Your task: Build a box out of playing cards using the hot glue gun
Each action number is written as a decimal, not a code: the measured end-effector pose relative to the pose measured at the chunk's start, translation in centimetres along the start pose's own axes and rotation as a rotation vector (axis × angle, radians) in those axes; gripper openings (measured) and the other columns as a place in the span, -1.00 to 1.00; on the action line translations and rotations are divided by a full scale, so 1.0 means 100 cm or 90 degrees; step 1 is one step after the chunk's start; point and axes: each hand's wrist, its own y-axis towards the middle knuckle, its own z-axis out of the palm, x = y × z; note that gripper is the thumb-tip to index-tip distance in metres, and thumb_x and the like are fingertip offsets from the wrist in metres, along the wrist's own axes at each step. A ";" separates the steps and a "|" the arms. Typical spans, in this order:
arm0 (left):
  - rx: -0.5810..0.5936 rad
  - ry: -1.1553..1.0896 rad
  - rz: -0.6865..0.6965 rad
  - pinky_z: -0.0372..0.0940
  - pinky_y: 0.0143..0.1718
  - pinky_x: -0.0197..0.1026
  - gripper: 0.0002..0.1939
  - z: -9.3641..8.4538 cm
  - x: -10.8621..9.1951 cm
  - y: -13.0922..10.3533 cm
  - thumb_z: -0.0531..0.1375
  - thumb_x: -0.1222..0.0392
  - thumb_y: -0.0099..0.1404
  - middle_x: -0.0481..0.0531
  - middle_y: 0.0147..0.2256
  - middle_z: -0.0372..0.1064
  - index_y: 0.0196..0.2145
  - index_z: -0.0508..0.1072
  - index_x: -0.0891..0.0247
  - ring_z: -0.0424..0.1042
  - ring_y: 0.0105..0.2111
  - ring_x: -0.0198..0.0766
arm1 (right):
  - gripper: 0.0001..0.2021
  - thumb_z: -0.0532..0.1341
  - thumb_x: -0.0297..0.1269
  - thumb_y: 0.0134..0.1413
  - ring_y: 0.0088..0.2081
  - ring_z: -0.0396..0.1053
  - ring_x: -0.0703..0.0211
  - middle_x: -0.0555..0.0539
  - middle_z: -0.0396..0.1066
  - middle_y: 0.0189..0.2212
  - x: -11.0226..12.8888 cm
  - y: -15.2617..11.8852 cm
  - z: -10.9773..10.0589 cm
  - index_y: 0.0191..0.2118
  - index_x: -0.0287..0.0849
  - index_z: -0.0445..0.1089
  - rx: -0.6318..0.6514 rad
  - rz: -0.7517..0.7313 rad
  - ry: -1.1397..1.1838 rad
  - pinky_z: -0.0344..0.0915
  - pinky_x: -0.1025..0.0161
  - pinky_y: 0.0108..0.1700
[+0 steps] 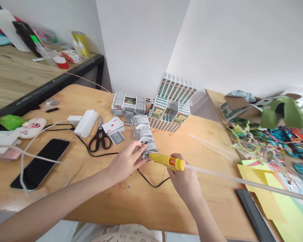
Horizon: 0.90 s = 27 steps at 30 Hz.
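My right hand (183, 176) is wrapped round a yellow hot glue gun (166, 160), with a long glue stick (217, 172) running out of its back to the right. Its nozzle end points left at a structure built of playing cards (142, 129). My left hand (127, 158) grips the near end of this card structure with thumb and fingers. Behind it stands another card structure (128, 102). Stacked card boxes (173, 104) rise just to the right. Loose playing cards (114, 127) and black-handled scissors (100, 136) lie to the left.
A phone (40, 164), white cable (24, 161) and white adapter (86, 123) are at left. The glue gun's black cord (154, 186) crosses the table. Two glue sticks (210, 146) lie right, near coloured paper (272, 195) and craft scraps (275, 141). A wall stands behind.
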 end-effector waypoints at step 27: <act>-0.006 0.005 0.039 0.34 0.00 0.03 -0.64 0.001 0.002 0.004 0.17 0.27 0.28 0.18 -0.14 0.24 0.03 0.25 0.30 0.30 -0.02 -0.04 | -0.93 0.05 -0.41 0.16 -0.50 0.40 0.16 -0.05 0.46 -0.44 -0.012 -0.010 -0.022 -0.25 -0.13 0.22 -0.037 -0.026 -0.180 0.07 0.33 -0.55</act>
